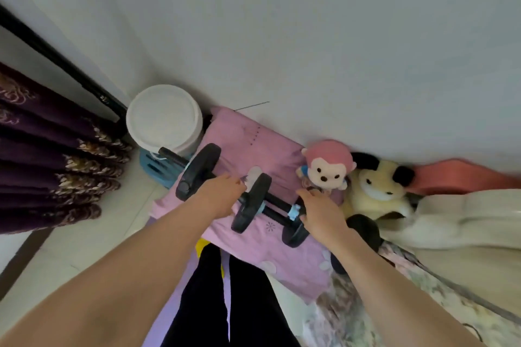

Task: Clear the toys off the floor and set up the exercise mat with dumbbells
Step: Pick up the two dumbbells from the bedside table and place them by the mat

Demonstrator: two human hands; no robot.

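Two black dumbbells lie on a pink flowered cloth [253, 138] against the wall. My left hand [218, 196] is closed over the handle of the left dumbbell [198, 170], between its two plates. My right hand [320, 213] wraps the bar of the right dumbbell [294, 234] beside a blue collar. A pink monkey plush [327, 166] and a cream-and-black plush [377, 186] sit just right of the dumbbells, by the wall. A coral-coloured mat-like roll [456, 175] lies behind them. A lilac surface [172, 301] shows beside my dark trouser legs.
A white lidded bucket [165, 118] stands on a blue stool [152, 169] left of the cloth. Purple embroidered curtains [42, 163] hang at the far left. A white blanket [465, 220] and flowered bedding [352, 318] fill the right side. The pale floor [84, 248] shows at the left.
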